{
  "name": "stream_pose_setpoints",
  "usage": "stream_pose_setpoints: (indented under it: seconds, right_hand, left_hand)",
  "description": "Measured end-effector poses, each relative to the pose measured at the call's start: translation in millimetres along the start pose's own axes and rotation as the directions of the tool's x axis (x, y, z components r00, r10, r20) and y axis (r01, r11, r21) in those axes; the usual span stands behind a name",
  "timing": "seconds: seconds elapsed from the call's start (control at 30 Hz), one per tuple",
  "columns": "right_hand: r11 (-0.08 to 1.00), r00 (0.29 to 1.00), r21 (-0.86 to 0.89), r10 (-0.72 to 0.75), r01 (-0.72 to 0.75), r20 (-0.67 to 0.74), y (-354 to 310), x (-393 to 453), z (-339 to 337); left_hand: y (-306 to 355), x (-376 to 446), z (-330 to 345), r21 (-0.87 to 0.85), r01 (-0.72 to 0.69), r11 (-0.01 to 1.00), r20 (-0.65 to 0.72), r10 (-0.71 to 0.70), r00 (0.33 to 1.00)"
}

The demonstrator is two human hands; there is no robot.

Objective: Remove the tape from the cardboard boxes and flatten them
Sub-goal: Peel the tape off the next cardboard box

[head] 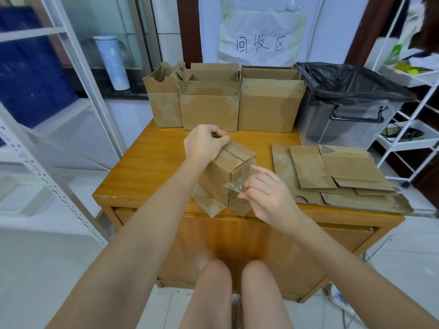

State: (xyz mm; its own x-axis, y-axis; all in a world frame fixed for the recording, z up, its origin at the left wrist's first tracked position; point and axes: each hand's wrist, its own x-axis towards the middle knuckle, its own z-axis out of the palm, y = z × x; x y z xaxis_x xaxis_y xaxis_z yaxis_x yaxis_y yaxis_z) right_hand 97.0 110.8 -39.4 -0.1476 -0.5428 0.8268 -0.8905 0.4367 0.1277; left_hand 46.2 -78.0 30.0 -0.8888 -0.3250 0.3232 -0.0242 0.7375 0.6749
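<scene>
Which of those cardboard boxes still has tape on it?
The tilted box under the left hand; the right hand is peeling clear tape from it. The three at the back stand open.

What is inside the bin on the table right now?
The bin holds a black liner over its rim; dark shapes show low through the clear wall. Its inside is out of view, so any tape there cannot be seen.

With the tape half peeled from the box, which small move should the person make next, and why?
Probably keep pulling the clear tape strip toward the body with the right hand until it comes free. The strip looks still attached along the edge of the small brown cardboard box, and the left hand presses on the box top, steadying it on the wooden table.
</scene>
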Motion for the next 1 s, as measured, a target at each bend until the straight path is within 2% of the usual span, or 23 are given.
stream_pose_setpoints:
  seconds: [0.63, 0.87, 1.0]
  right_hand:
    - [0.999, 0.993, 0.041, 0.019, -0.024, 0.116, -1, -19, -16]
    - [0.955, 0.962, 0.148, 0.237, -0.256, 0.137, 18, -21, -53]
    - [0.922, 0.936, 0.183, 0.313, -0.340, 0.160, 19, -14, -56]
  left_hand:
    - [-2, 1, -2, -0.025, -0.002, 1.000, 0.017, 0.002, 1.000]
    - [-9, 7, -6, -0.047, -0.031, 0.998, 0.059, 0.033, 0.998]
    - [-13, 8, -7, -0.091, -0.040, 0.995, 0.110, 0.050, 0.993]
